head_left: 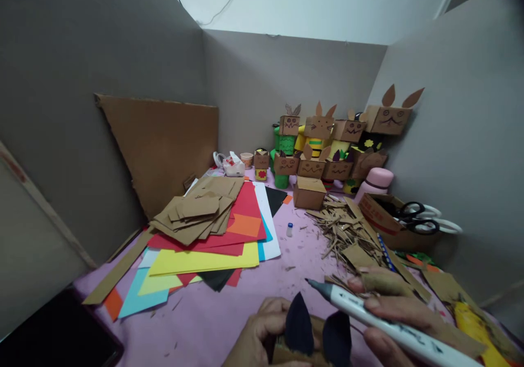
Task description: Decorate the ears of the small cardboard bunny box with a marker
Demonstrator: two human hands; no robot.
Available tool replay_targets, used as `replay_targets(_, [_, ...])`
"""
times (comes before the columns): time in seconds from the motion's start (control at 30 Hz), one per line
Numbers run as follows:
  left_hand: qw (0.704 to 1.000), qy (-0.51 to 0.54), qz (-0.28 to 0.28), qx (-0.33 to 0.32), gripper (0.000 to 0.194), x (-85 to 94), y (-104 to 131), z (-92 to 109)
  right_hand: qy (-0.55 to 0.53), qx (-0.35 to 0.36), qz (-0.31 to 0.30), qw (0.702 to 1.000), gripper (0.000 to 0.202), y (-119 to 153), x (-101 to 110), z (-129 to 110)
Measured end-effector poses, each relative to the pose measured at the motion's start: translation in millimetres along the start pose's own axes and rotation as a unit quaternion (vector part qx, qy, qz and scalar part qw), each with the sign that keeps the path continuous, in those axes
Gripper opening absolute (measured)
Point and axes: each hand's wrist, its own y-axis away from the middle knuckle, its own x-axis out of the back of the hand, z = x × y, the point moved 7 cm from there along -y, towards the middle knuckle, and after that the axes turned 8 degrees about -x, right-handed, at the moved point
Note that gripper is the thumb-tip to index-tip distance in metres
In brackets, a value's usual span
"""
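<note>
At the bottom centre my left hand (pixel 257 334) grips a small brown cardboard piece (pixel 292 354) that carries two dark pointed ears (pixel 300 326). To its right, my right hand (pixel 405 318) holds a white marker (pixel 380 323) between thumb and fingers. The marker's dark tip points up and left, above the ears, without touching them. The lower part of the cardboard piece is cut off by the frame edge.
Coloured paper (pixel 204 258) and cardboard pieces (pixel 200 206) lie at left, near a dark flat device (pixel 57 329). Cardboard scraps (pixel 338 225), a box with scissors (pixel 385 222) and a pink bottle (pixel 376 181) are at right. Several cardboard animal figures (pixel 319 127) stand behind.
</note>
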Motion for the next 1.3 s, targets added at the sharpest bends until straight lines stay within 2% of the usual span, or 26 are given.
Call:
replay_targets(0.03, [1.000, 0.003, 0.005, -0.008, 0.027, 1.1, -1, 1, -0.012, 0.018, -0.013, 1.000, 0.016, -1, -1, -2])
replay_targets(0.13, [1.000, -0.002, 0.025, -0.014, 0.027, 3.2, -3, 4, -0.025, 0.110, -0.101, 0.988, 0.015, -2, -9, -13])
replay_targets(0.17, [0.999, -0.002, 0.031, -0.012, 0.027, 3.4, -3, 6, -0.021, 0.123, -0.107, 0.986, 0.015, -3, -10, -15])
replay_targets(0.2, [0.999, 0.002, 0.035, -0.007, 0.027, 3.4, -3, 8, -0.014, 0.118, -0.096, 0.988, 0.015, -4, -9, -14])
replay_targets(0.3, [0.999, 0.015, 0.041, -0.013, 0.028, 3.7, -4, 14, -0.006, 0.041, -0.019, 0.999, 0.013, -7, 0, -7])
replay_targets(0.4, [0.999, -0.005, 0.044, -0.020, 0.028, 7.4, -7, 17, 0.023, 0.084, -0.041, 0.995, 0.013, 0, -5, -15])
replay_targets(0.47, [0.997, -0.035, 0.059, -0.031, 0.029, 12.3, -9, 17, 0.062, 0.086, -0.011, 0.994, 0.014, 6, -5, -16])
replay_targets(0.57, [0.987, -0.109, 0.093, -0.078, 0.027, 20.7, -10, 21, 0.077, 0.010, 0.126, 0.989, 0.014, 16, 7, -3])
replay_targets(0.63, [0.972, -0.173, 0.111, -0.113, 0.022, 25.6, -10, 24, 0.080, -0.039, 0.170, 0.981, 0.019, 21, 7, 9])
replay_targets(0.73, [0.950, -0.248, 0.107, -0.158, 0.022, 30.3, -11, 25, 0.062, -0.184, 0.160, 0.968, 0.019, 24, -3, 40])
replay_targets(0.8, [0.941, -0.274, 0.089, -0.176, 0.035, 32.3, -13, 23, 0.000, -0.304, 0.143, 0.942, 0.030, 28, -12, 63])
replay_targets(0.87, [0.936, -0.302, 0.074, -0.167, 0.043, 34.9, -15, 18, -0.054, -0.372, 0.118, 0.919, 0.040, 32, -22, 74])
replay_targets(0.97, [0.934, -0.325, 0.074, -0.132, 0.058, 40.9, -18, 11, -0.070, -0.373, 0.092, 0.920, 0.043, 30, -30, 75])
replay_targets(1.07, [0.930, -0.346, 0.068, -0.104, 0.072, 45.1, -19, 6, -0.083, -0.357, 0.094, 0.926, 0.043, 28, -32, 74])
replay_targets(1.23, [0.919, -0.375, 0.064, -0.102, 0.078, 49.3, -21, 1, -0.142, -0.365, 0.096, 0.915, 0.046, 28, -34, 86])
replay_targets(1.3, [0.917, -0.376, 0.079, -0.109, 0.077, 51.3, -22, -1, -0.159, -0.382, 0.104, 0.904, 0.047, 29, -35, 92])
